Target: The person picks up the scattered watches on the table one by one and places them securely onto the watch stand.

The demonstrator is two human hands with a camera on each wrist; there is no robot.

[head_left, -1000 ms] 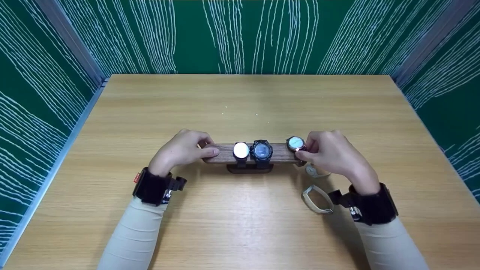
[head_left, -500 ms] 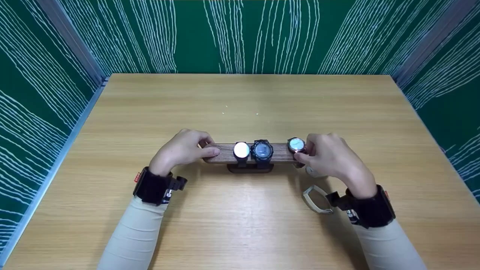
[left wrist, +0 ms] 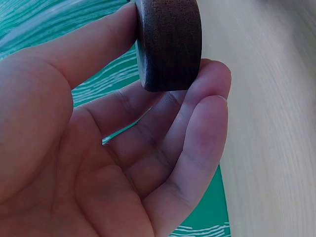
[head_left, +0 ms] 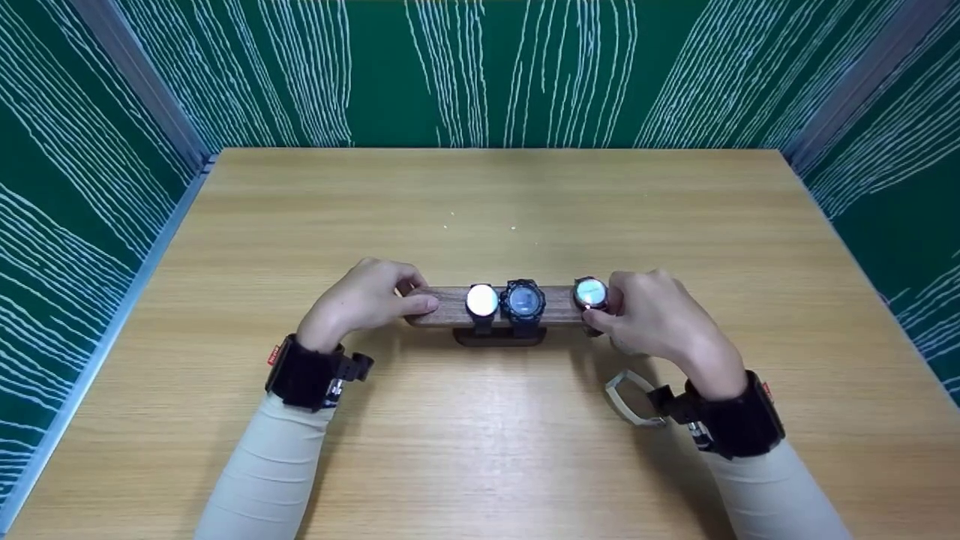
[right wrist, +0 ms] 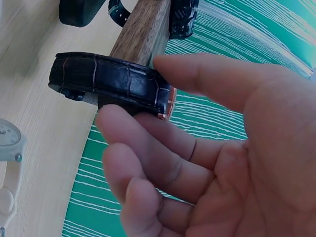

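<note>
A dark brown wooden bar (head_left: 559, 304) stands raised on a small base (head_left: 500, 339). My left hand (head_left: 367, 300) pinches its left end between thumb and fingers. In the left wrist view, that bar end (left wrist: 170, 47) lies between thumb and fingertips. Round the bar's right end sits a watch (head_left: 591, 292) with a black leather strap (right wrist: 111, 81). My right hand (head_left: 656, 315) holds this watch by its side, thumb on the near edge and fingers beneath. A watch with a bright, glaring face (head_left: 481, 300) and a chunky black watch (head_left: 523, 300) sit side by side mid-bar.
A white-strapped watch (head_left: 634, 397) lies on the wooden table (head_left: 480, 450) below the right hand, partly behind the wrist camera. In the right wrist view a white watch (right wrist: 7, 138) shows its dial at the left edge. Green patterned panels (head_left: 495, 75) surround the table.
My right hand has shifted slightly left and toward me at the bar's right end. It now covers most of the second pale watch on the table. The left hand stays put.
</note>
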